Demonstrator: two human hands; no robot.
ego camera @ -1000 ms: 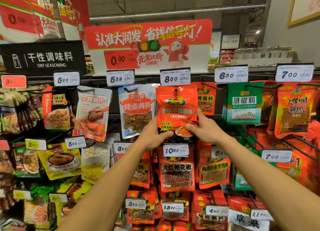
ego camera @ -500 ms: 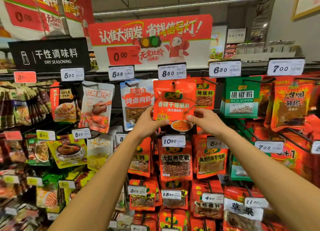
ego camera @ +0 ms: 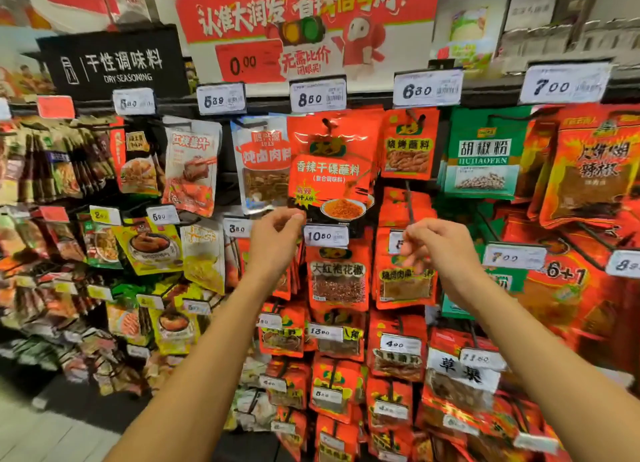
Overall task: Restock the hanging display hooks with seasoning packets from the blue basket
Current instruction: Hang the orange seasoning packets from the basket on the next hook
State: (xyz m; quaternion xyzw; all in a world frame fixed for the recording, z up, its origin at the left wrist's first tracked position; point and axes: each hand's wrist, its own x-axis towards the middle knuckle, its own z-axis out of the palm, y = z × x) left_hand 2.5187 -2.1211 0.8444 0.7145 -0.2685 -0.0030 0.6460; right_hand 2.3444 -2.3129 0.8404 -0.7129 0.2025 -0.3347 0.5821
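Head view: red packet (ego camera: 330, 165) hangs on its hook under the 8.50 tag (ego camera: 318, 97), between a white packet (ego camera: 265, 164) on its left and a smaller red packet (ego camera: 408, 146) on its right. Half a second ago both hands gripped its lower corners; now both have let go and dropped below it. Left hand (ego camera: 277, 240): fingers loosely curled, empty, just under the packet's lower left corner. Right hand (ego camera: 438, 245): loosely curled, empty, lower right, apart from it. Basket not in view.

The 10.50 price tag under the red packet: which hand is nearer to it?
Left. The left hand sits just beside the 10.50 price tag, at its left edge. The right hand is further off to the tag's right, with a gap between them.
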